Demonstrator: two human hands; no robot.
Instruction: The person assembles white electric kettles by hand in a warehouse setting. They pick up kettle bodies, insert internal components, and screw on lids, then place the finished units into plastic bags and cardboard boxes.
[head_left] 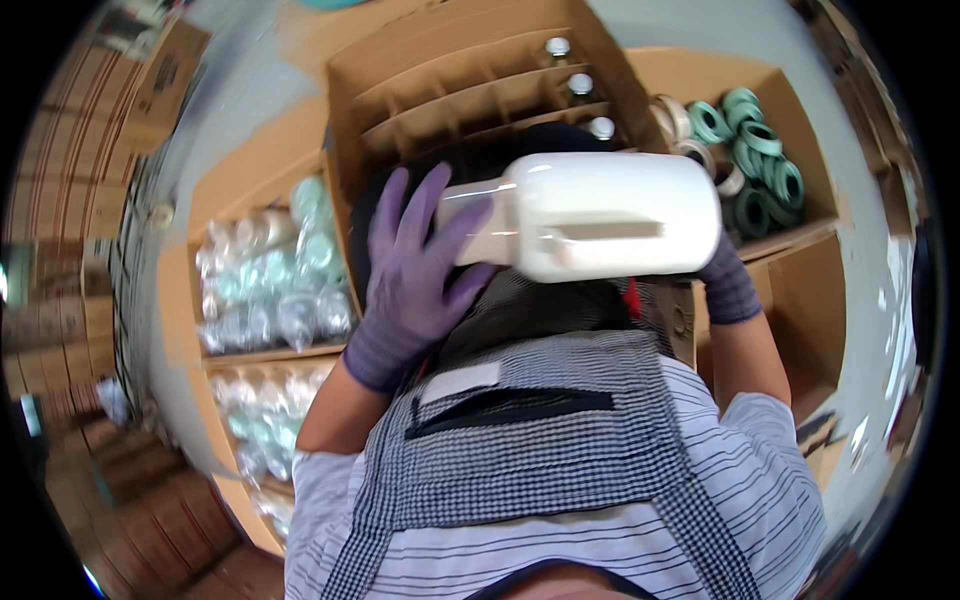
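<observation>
A large white bottle point(620, 210) lies sideways in the air in front of my body. Its narrower, pale beige neck end point(485, 215) points left, and a glossy reflection runs along its body. My left hand point(420, 250), in a purple glove, is at that neck end. One finger lies over the neck and the thumb is below it, while two other fingers stretch upward. My right hand point(730, 285), gloved in the same purple, is at the bottle's rounded right end. The bottle covers most of its fingers.
Beyond my hands stands a carton point(430, 90) with cardboard dividers and several capped bottles point(580, 85). To the right, a box point(800, 110) holds green and beige rings point(760, 140). Boxes of plastic-wrapped items point(270, 260) are at the left. Stacked cartons point(90, 140) line the far left.
</observation>
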